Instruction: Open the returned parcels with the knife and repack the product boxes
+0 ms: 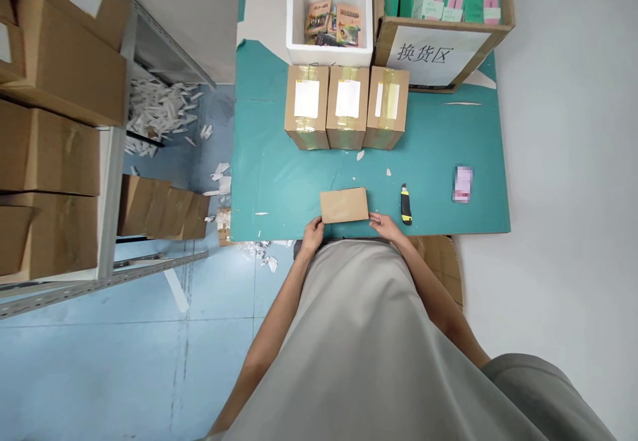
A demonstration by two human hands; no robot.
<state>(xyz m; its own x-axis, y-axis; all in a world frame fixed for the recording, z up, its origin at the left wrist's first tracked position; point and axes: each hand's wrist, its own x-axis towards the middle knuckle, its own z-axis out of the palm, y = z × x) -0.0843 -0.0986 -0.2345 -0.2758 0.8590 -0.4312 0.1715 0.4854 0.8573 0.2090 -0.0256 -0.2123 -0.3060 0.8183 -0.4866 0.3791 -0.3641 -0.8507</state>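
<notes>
A small plain cardboard box (343, 205) lies near the front edge of the green-topped table (279, 188), one of my hands at each end of it. My left hand (314, 232) grips its lower left corner, fingers curled against the side. At the lower right corner, the fingers of my right hand (385, 226) press on the opposite end. Just right of that hand lies a black and yellow utility knife (406, 205). Farther back, three taped cardboard boxes with white labels (347, 105) stand side by side.
Behind them are a white foam bin (329, 56) of small colourful packs and a large carton (443, 56) of green and pink boxes. A blurred pink item (462, 184) lies at right. Shelving (112, 202) with cartons (70, 56) stands left; paper scraps litter the floor.
</notes>
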